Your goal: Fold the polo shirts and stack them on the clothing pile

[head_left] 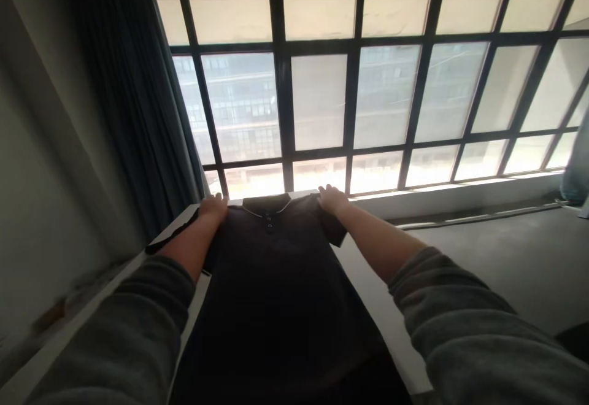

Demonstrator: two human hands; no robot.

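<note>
A dark short-sleeved polo shirt (pixel 280 288) is spread out in front of me, its collar at the far end and its hem toward me. Light piping edges the collar, and a short button placket sits below it. My left hand (pixel 214 208) grips the shirt at its left shoulder, fingers closed on the fabric. At the opposite shoulder, my right hand (pixel 332 199) is closed on the cloth in the same way. Both arms are stretched forward. The lower part of the shirt is too dark to make out in detail.
A pale surface (pixel 368 319) lies beneath and beside the shirt. Beyond it is a wide window (pixel 317 101) with dark frames. A dark blue curtain (pixel 133 110) hangs at the left, and part of another curtain (pixel 577 162) shows at the right edge.
</note>
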